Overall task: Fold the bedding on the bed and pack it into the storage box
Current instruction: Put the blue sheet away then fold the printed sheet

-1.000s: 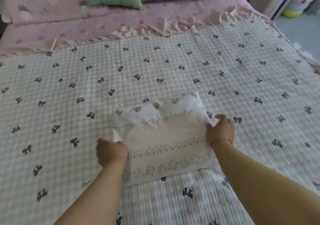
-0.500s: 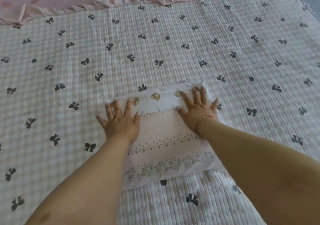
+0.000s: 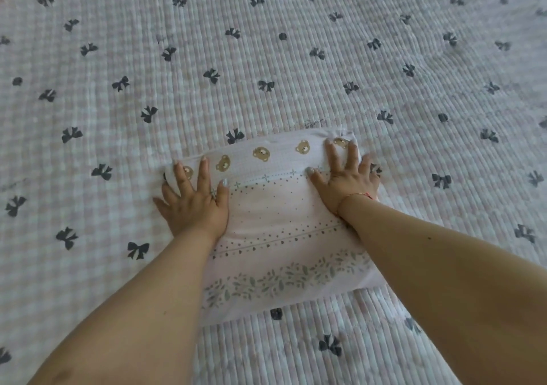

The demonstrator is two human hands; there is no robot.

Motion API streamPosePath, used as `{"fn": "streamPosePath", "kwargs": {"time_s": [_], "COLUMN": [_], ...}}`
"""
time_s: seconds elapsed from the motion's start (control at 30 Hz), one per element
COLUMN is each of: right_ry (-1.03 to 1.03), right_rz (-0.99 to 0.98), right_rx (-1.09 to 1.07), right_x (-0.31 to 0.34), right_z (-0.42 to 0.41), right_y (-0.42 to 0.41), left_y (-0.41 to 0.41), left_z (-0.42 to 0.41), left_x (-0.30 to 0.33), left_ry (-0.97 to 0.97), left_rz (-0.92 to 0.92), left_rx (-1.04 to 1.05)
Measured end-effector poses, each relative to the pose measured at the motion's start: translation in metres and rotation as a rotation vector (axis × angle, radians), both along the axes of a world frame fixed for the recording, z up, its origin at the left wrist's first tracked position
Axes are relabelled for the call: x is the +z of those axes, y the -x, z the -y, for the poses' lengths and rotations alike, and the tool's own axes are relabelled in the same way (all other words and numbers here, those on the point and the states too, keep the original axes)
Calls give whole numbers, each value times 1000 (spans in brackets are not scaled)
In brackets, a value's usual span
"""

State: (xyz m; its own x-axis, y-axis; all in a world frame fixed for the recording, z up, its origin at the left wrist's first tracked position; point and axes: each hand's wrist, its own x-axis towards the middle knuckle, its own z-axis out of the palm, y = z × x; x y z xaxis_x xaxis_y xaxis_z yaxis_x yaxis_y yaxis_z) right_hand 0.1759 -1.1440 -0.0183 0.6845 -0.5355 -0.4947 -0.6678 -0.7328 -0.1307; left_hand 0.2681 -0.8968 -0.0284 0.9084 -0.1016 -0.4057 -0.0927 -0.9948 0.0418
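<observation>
Two flat, spread-fingered hands, left hand [image 3: 194, 204] and right hand [image 3: 346, 180], press the folded white bear-printed cotton pillowcase [image 3: 278, 227] at frame centre; smoothing outward evenly should flatten creases.

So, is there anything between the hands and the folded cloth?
No. The left hand and the right hand both press flat on the folded cloth, fingers spread. Nothing lies between them.

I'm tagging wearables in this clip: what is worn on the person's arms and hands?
Both forearms are bare, no sleeves showing. The left hand wears a ring; the right hand has a thin red-and-gold bracelet at the wrist. Fingernails look pale-polished.
</observation>
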Motion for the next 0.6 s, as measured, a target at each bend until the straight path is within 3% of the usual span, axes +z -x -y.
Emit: {"fn": "streamPosePath", "kwargs": {"time_s": [0.13,0.27,0.43,0.6], "right_ry": [13,-42,-362,-367], "right_rz": [70,113,123,240], "right_rx": [-78,-385,-622,-641], "right_x": [7,15,37,71], "right_z": [-4,-10,-8,-23], "right_y": [11,39,72,115], "left_y": [7,35,63,95], "left_z": [-7,-12,-35,-41], "left_x": [5,22,46,98], "left_ry": [72,285,512,769], "left_rz": [27,107,-211,-143], "left_rx": [50,435,854,901]}}
